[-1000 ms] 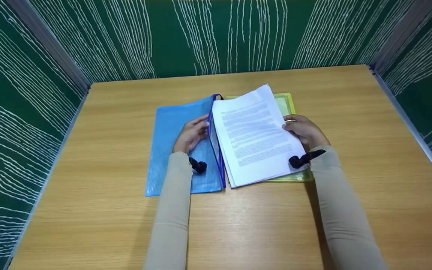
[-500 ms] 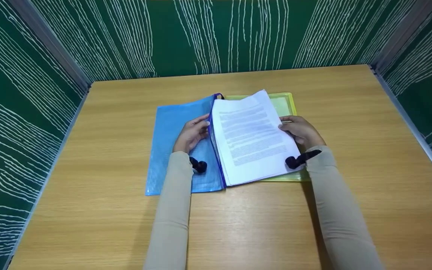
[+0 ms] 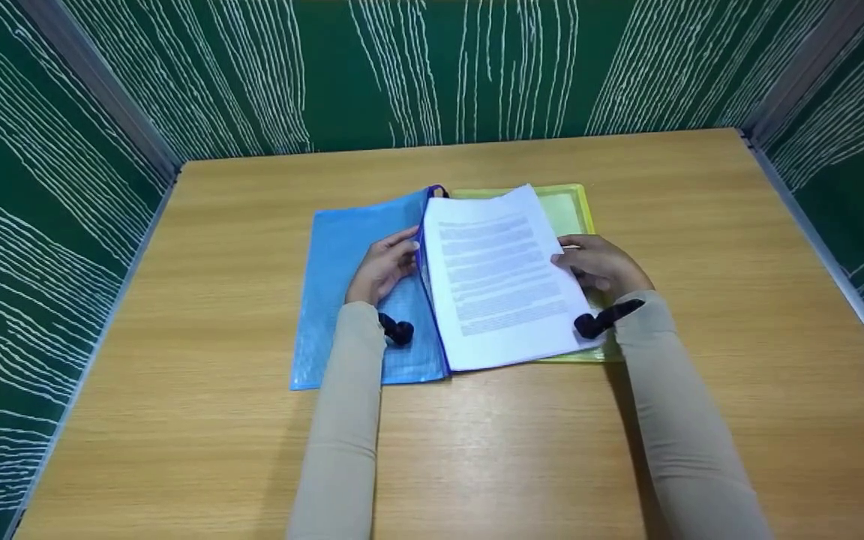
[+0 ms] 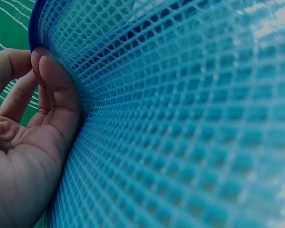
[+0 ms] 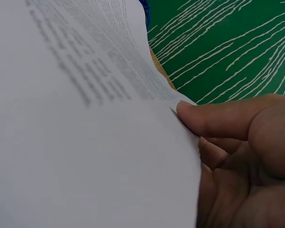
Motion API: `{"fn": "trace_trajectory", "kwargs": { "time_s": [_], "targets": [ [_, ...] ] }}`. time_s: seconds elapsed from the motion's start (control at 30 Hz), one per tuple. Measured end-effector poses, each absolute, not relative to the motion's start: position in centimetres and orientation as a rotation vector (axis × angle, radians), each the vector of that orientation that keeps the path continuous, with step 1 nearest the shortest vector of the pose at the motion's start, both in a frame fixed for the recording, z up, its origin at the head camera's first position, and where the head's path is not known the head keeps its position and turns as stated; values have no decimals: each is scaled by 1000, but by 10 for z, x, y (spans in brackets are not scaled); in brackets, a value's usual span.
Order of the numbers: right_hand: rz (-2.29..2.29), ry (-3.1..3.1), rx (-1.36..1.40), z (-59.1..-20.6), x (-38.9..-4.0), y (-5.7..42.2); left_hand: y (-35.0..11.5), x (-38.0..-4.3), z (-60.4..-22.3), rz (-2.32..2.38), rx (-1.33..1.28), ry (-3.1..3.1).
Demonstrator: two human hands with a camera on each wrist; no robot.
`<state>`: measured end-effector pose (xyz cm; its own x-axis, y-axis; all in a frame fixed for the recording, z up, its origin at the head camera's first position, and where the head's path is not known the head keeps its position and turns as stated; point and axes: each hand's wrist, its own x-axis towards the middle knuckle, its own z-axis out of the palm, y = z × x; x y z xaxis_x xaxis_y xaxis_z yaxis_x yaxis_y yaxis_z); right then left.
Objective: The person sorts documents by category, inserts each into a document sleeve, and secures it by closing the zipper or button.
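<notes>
A blue mesh zipper pouch lies on the table, its dark-blue edged opening facing right. My left hand pinches the upper layer at that opening; in the left wrist view the thumb and fingertips bend the mesh at its dark-blue edge. Printed papers lie with their left edge at the pouch's mouth, slightly tilted. My right hand pinches their right edge, thumb on top and fingers below, as the right wrist view shows on the sheet.
Beneath the papers lies a yellow-edged, pale green pouch, partly covered. The wooden table is bounded by green walls with white wavy lines at the back and sides.
My right hand has moved the papers left and slightly down, and their left edge now meets the blue pouch's opening. My left hand has stayed in place on the pouch.
</notes>
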<state>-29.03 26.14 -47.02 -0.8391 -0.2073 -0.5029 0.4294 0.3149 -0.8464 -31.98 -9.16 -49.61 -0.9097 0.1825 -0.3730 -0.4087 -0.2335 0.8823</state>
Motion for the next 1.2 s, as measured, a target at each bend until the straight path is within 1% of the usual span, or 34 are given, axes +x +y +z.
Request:
{"fn": "trace_trajectory", "kwargs": {
  "time_s": [0.17, 0.37, 0.5, 0.87, 1.2],
  "targets": [
    [-1597, 2024, 190, -470, -290, 260, -91, -320, -497, 2193, -262, 1660],
    [-1522, 2100, 243, -467, -290, 261, -91, -319, -496, 2182, -264, 1653],
    [-1495, 2152, 227, -462, -291, 263, -91, -319, -496, 2173, -270, 1653],
    [-1577, 2125, 221, -459, -287, 264, -90, -318, -494, 2165, -275, 1677],
    [-1706, 2035, 159, -462, -283, 263, -90, -318, -494, 2139, -255, 1692]
  ]
}}
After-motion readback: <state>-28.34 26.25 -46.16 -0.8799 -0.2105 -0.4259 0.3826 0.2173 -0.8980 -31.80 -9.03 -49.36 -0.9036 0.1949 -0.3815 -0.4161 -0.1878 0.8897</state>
